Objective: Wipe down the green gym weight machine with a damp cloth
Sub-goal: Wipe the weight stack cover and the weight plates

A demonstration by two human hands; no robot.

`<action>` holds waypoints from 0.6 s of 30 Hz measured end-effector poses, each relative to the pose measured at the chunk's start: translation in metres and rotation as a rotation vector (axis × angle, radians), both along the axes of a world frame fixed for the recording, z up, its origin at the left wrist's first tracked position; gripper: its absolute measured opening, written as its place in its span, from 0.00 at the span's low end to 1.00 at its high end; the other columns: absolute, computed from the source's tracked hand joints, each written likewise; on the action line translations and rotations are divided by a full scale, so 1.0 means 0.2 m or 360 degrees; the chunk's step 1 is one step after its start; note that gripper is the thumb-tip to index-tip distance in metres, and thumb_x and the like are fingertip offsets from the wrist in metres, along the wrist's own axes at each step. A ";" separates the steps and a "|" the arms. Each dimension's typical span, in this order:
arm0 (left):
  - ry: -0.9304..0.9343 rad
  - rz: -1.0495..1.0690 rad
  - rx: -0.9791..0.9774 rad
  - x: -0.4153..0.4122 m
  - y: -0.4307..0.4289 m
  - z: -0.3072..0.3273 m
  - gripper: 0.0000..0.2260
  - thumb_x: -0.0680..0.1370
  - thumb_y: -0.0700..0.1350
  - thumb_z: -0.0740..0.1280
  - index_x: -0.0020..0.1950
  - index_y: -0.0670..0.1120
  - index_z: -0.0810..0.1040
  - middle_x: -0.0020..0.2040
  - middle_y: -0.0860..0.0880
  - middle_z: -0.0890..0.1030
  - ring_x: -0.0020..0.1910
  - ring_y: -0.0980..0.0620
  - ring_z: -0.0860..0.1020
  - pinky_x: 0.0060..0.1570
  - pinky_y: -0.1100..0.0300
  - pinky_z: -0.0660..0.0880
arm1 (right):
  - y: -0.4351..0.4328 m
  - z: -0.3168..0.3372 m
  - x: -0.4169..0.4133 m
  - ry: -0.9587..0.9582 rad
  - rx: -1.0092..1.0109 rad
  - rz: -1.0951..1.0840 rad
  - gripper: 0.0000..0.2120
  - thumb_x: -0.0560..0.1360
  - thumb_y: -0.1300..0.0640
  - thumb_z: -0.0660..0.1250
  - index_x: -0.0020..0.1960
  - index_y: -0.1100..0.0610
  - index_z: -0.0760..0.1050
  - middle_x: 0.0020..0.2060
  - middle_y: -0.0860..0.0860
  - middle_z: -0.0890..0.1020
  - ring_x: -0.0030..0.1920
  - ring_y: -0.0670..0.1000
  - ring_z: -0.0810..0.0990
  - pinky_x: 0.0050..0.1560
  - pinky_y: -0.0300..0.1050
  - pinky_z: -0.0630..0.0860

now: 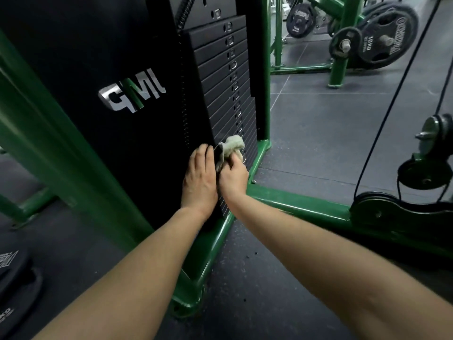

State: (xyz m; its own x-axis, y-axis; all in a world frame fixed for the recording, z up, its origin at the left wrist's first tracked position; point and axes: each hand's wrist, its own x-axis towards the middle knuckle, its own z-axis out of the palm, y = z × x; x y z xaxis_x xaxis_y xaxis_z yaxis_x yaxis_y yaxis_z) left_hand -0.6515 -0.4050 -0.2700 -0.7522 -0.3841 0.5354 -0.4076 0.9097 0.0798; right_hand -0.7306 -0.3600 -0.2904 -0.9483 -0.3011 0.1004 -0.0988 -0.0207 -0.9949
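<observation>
Two hands work low on the green weight machine (291, 207), which we see filling most of the view: green frame tubes along the floor, a black shroud panel (117, 69) with a silver logo (132, 93), and the black weight stack (228, 94) just right of it. Dark rubber floor (331, 123) runs around it. Behind, upper right, another green rack carries black weight plates (384, 38); a black cable (392, 101) slants down to a pulley housing (397, 214) on the right. Another plate (14, 285) lies on the floor at lower left. Our left hand (199, 180) lies flat, fingers straight, pressed against the edge of the shroud panel near its bottom. Our right hand (232, 175), touching the left, has fingers curled round a pale bunched cloth (230, 148), which it holds against the lowest plates of the weight stack, just above the base tube.
</observation>
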 end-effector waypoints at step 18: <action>0.0246 -0.0159 -0.0084 0.08 -0.03 -0.16 0.36 0.80 0.32 0.61 0.85 0.43 0.49 0.86 0.45 0.50 0.85 0.49 0.48 0.83 0.50 0.52 | 0.10 -0.18 0.15 0.0519 -0.0158 0.0224 0.25 0.76 0.69 0.57 0.70 0.55 0.76 0.68 0.49 0.79 0.71 0.48 0.75 0.74 0.46 0.70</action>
